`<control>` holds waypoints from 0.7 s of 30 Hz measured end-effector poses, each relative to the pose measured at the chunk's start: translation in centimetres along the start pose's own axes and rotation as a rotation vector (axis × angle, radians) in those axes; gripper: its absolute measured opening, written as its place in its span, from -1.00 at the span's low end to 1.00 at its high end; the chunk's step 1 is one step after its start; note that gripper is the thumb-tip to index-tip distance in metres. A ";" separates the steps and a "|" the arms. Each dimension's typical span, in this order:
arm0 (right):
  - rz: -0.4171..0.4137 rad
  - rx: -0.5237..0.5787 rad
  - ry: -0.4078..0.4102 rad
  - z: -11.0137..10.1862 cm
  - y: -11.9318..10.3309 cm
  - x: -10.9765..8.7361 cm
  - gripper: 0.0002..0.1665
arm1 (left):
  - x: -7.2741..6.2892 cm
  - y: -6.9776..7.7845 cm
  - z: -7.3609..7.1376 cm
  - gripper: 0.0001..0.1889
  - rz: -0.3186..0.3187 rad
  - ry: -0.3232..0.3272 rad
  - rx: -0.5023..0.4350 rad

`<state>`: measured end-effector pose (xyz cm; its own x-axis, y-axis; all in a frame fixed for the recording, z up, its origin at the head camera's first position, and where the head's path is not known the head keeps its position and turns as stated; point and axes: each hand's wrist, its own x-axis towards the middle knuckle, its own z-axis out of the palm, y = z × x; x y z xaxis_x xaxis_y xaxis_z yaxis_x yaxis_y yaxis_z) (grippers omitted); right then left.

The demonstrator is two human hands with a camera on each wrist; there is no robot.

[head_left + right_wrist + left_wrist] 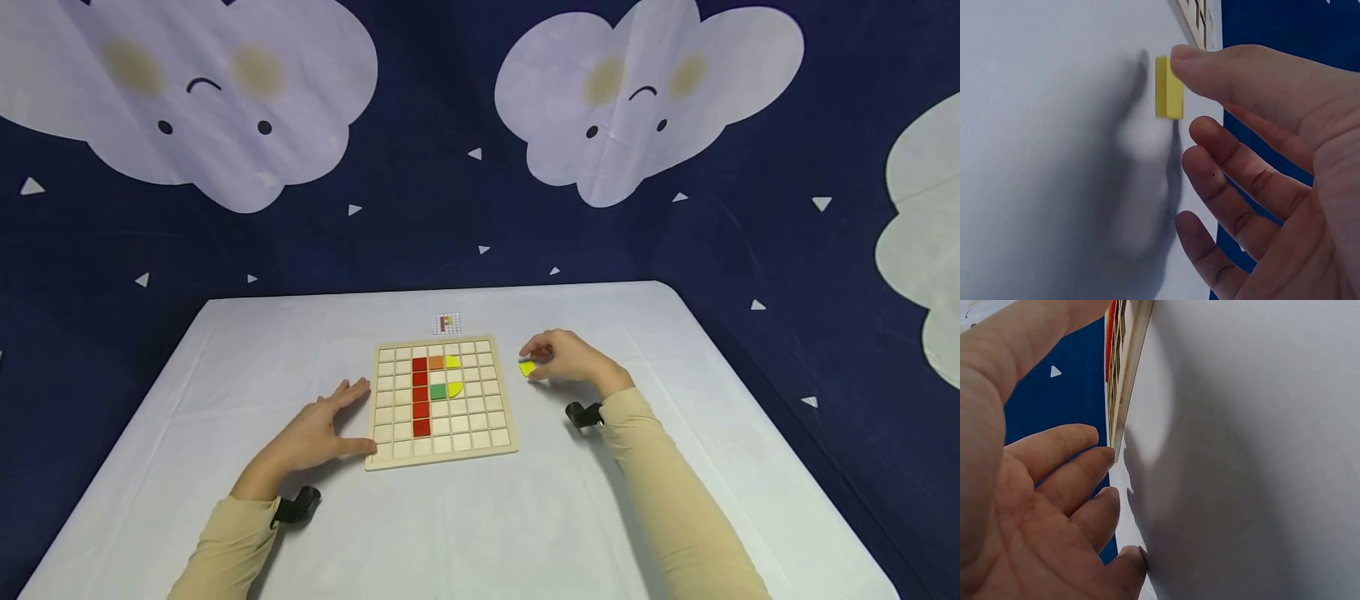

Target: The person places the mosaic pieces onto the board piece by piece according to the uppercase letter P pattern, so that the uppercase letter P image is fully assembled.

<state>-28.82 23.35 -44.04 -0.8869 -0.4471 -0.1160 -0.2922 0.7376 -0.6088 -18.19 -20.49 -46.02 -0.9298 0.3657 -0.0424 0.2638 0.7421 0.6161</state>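
Observation:
A wooden grid board lies on the table, holding several red squares in a column. Beside the column are an orange square, a green square and two yellow quarter-round pieces. My left hand has its fingers spread at the board's left side, the thumb touching the near left corner. Right of the board, my right hand pinches a yellow block by its thumb. The index fingertip is hidden behind the thumb in the right wrist view.
A small printed card with a coloured grid pattern lies just beyond the board. White cloth covers the table. Behind and at the sides hangs a dark blue cloth with clouds and triangles.

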 end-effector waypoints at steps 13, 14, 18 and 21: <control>0.007 0.021 0.016 0.1 0.8 -0.4 -0.65 | 0.6 -0.4 0.3 0.13 -0.018 -0.030 -0.010; 0.011 0.019 0.017 0.1 0.9 -0.4 -0.66 | 0.6 -0.4 0.3 0.13 -0.019 -0.031 -0.010; 0.036 0.022 0.022 0.2 1.1 -0.2 -0.68 | 0.6 -0.4 0.3 0.12 -0.017 -0.034 -0.012; 0.040 0.017 0.022 0.1 1.1 -0.2 -0.69 | 0.7 -0.5 0.3 0.12 -0.014 -0.046 -0.024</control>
<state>-28.96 24.18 -44.83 -0.9056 -0.4060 -0.1230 -0.2504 0.7457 -0.6174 -18.86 -20.45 -46.62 -0.9203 0.3815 -0.0869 0.2444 0.7338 0.6339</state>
